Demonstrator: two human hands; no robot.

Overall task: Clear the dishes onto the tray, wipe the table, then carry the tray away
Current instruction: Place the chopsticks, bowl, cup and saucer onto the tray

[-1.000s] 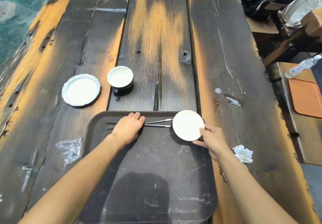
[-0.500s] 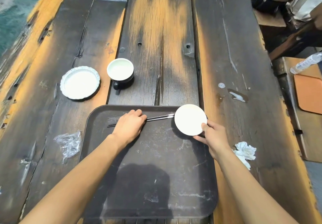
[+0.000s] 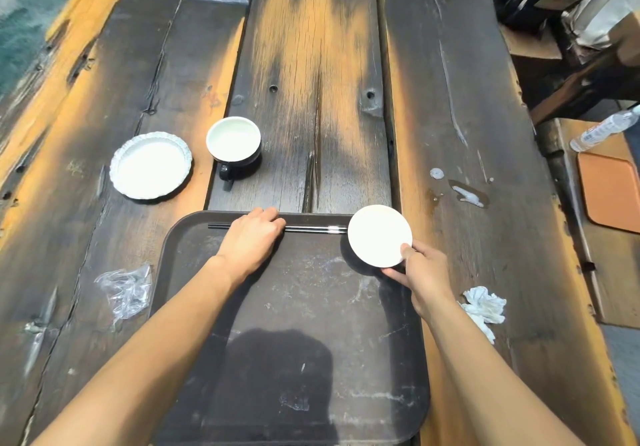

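A dark brown tray (image 3: pixel 294 341) lies on the wooden table in front of me. My left hand (image 3: pixel 251 239) rests on a pair of chopsticks (image 3: pixel 311 229) lying along the tray's far edge. My right hand (image 3: pixel 420 272) holds a small white plate (image 3: pixel 375 234) by its near rim, over the tray's far right corner. On the table beyond the tray stand a dark mug with a white inside (image 3: pixel 233 144) and a white fluted dish (image 3: pixel 150 165).
A crumpled white tissue (image 3: pixel 483 307) lies right of the tray, and crumpled clear plastic (image 3: pixel 124 289) lies to its left. White spills (image 3: pixel 467 196) mark the table at the right. On a side bench sit an orange tray (image 3: pixel 611 192) and a water bottle (image 3: pixel 602 130).
The chopsticks have been pushed to the tray's far edge under my left hand. The small plate has shifted slightly toward the tray's far right corner.
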